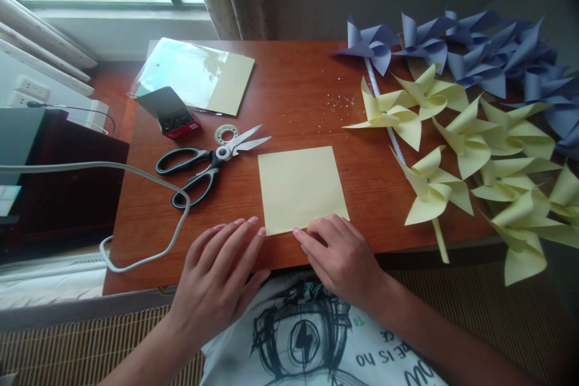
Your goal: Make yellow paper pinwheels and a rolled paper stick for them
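Note:
A pale yellow square sheet of paper (298, 187) lies flat on the wooden table (298, 90) in front of me. My right hand (339, 256) rests on the sheet's near edge, fingertips pressing its lower right part. Just left of the paper's near left corner, my left hand (221, 274) lies flat on the table with fingers together, holding nothing. Black-handled scissors (208, 163) lie to the left of the sheet, with a small roll of clear tape (226, 132) beside the blades.
Several yellow paper pinwheels (470, 145) lie at the right, several blue pinwheels (479, 48) behind them. A stack of paper in a clear sleeve (199, 72) and a small dark box (169, 111) sit at the back left. A white cable (149, 181) loops over the left edge.

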